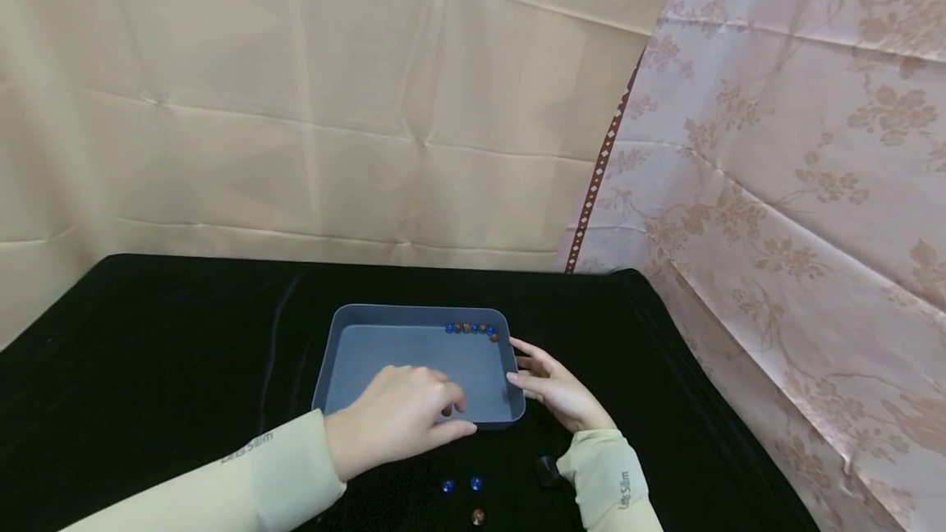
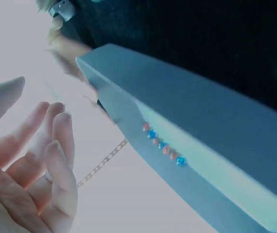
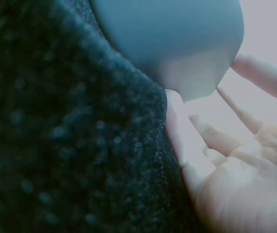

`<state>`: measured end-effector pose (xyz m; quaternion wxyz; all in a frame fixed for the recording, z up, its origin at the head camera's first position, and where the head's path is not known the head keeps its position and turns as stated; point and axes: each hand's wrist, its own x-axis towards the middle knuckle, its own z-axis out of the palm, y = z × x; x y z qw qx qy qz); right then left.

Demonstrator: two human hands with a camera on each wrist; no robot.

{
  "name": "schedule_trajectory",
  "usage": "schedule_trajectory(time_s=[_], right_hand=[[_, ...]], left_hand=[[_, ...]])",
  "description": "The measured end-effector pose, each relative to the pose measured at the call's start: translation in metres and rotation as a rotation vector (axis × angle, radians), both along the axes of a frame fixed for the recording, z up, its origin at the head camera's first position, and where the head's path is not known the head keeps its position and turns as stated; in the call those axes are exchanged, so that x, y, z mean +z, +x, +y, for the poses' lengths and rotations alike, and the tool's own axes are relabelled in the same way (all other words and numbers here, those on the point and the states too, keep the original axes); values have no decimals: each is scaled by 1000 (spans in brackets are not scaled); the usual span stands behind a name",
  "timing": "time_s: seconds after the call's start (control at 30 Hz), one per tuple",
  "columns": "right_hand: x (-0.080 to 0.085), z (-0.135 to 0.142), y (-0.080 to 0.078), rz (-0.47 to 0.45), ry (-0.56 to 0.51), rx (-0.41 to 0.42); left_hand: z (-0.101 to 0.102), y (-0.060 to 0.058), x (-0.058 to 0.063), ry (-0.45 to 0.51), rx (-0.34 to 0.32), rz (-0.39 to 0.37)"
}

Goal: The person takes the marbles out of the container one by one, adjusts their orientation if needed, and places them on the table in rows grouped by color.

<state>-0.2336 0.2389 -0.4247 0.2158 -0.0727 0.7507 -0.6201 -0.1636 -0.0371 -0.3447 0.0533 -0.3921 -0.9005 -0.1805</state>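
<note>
Fingers of the right hand [image 1: 557, 388] are standing spread and gripping the tray [image 1: 369, 351] by its right wall, probably for steadying it. Left hand [image 1: 406, 409]: hanging over the near side, fingers bending loosely, pinching nothing visible. Seven marbles [image 1: 475, 327]: lying in the far right corner, walls presumably checking any roll, just across from the right fingertips. Three loose marbles [image 1: 476, 483]: sitting nearer the person.

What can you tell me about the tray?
The tray is blue-grey and rectangular, with rounded corners, raised walls and a flat floor; it looks smooth, perhaps plastic. It rests open side up on black cloth. Seven small marbles sit by its far right corner. The right hand touches its right side; the left hand hides part of it.
</note>
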Motion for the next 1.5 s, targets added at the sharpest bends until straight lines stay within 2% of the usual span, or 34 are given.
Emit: schedule_trajectory(time_s=[0.2,0.5,0.9,1.13,1.5], right_hand=[[-2,1,-1,-5,-3,1],[-2,1,-1,-7,-9,9],[-2,1,-3,-3,-13,2],[-1,0,-3,-8,-6,-5],[-2,1,-2,-9,-12,-7]], left_hand=[[2,-6,8,23,25,-20],[6,-17,13,70,62,-51],[3,-44,7,131,175,-159],[1,-55,3,161,248,-207],[6,-70,6,230,307,-262]])
